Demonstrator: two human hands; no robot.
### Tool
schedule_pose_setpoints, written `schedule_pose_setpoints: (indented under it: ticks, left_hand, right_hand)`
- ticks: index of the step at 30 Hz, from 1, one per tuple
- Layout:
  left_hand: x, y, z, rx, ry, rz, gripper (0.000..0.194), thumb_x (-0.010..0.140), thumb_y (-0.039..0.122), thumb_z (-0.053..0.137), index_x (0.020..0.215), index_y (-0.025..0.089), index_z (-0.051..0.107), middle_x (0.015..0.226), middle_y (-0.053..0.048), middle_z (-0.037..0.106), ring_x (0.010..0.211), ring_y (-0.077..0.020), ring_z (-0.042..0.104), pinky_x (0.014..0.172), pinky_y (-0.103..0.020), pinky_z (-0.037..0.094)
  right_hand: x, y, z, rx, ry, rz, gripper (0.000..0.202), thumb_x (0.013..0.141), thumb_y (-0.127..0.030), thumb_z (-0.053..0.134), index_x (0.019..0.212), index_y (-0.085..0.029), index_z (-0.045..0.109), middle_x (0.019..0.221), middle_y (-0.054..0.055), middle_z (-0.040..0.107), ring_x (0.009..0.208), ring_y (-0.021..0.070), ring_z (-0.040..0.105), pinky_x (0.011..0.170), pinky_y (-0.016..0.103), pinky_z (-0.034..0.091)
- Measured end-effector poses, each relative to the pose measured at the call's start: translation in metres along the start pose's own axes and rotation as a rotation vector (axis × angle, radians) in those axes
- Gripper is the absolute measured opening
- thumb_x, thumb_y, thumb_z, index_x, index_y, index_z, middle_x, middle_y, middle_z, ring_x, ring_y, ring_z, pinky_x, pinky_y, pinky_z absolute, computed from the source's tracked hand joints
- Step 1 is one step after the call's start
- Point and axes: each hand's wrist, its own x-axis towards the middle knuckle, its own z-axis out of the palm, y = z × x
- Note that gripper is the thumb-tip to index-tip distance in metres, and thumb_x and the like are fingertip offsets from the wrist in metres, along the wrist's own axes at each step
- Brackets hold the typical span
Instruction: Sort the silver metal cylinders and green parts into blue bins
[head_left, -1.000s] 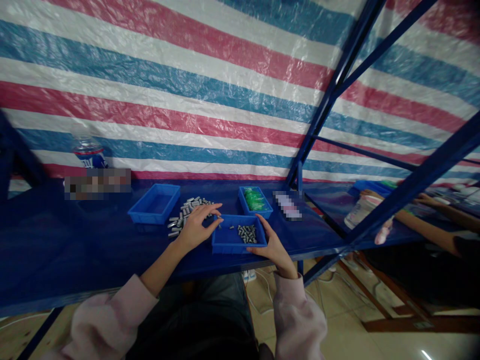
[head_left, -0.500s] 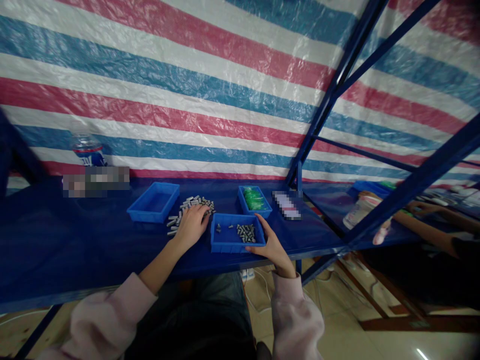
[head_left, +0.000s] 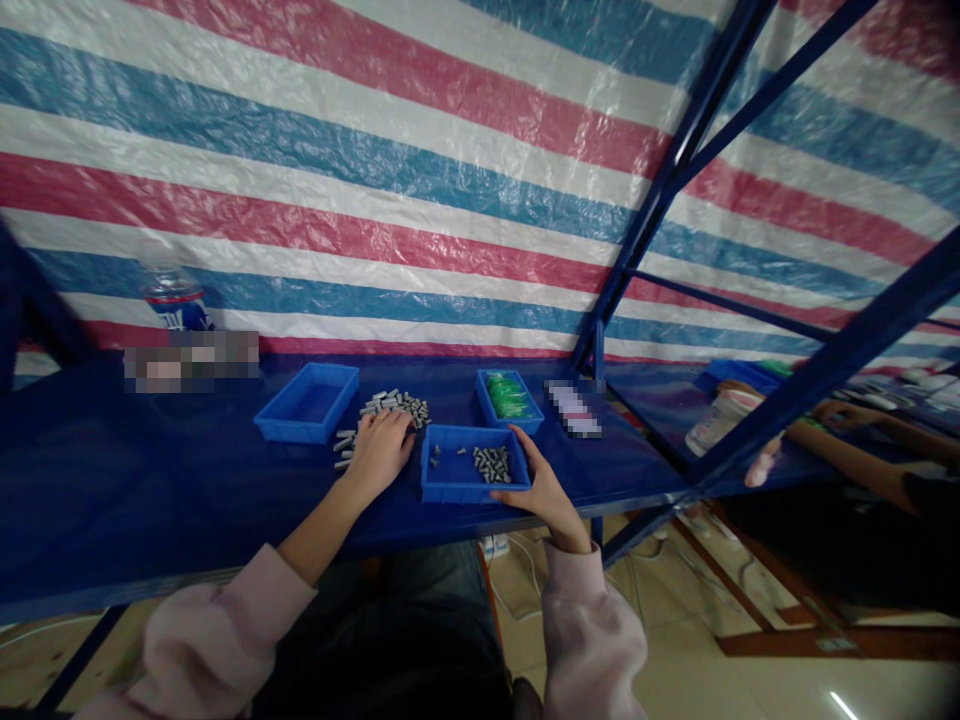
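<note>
My left hand (head_left: 381,452) rests on the near side of a pile of small metal cylinders (head_left: 397,403), its fingers bent down; whether they pinch a piece is hidden. My right hand (head_left: 541,483) grips the right end of a blue tray (head_left: 457,493), thumb at the near wall and fingers at the far corner. Inside that tray, small dark metal parts (head_left: 492,464) lie heaped at the right, with a few loose ones at the left. An empty blue tray (head_left: 307,432) stands left of the pile.
Behind the held tray is a smaller blue tray (head_left: 536,425) with green packets. A blurred flat object (head_left: 573,408) lies to its right. A bottle (head_left: 174,300) stands at the back left. Another person's forearms (head_left: 847,450) reach over the table at the right, beyond a blue metal post.
My left hand has shifted very slightly left over the pile. My right hand and the tray it holds look unchanged.
</note>
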Motion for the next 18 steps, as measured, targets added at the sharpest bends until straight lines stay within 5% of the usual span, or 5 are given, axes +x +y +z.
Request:
schedule_pose_setpoints:
  ticks: [11, 18]
  left_hand:
    - [0.0025, -0.002, 0.0009, -0.083, 0.021, 0.051, 0.013, 0.088, 0.022, 0.052, 0.093, 0.022, 0.063, 0.093, -0.006, 0.071, 0.095, -0.0258, 0.063, 0.085, -0.043, 0.043]
    - [0.0032, -0.0035, 0.0045, -0.371, 0.255, 0.15, 0.023, 0.093, 0.025, 0.047, 0.113, 0.021, 0.057, 0.107, -0.008, 0.067, 0.101, -0.0219, 0.063, 0.093, -0.039, 0.047]
  right_hand:
    - [0.0001, 0.002, -0.0004, -0.01, -0.002, 0.001, 0.105, 0.056, -0.037, 0.085, 0.145, -0.027, 0.03, 0.144, 0.008, 0.043, 0.134, 0.0296, 0.04, 0.114, 0.048, 0.028]
    - [-0.0008, 0.0046, -0.0007, 0.014, -0.01, 0.006, 0.105, 0.057, -0.037, 0.086, 0.145, -0.027, 0.031, 0.145, 0.007, 0.043, 0.136, 0.0293, 0.037, 0.114, 0.047, 0.027]
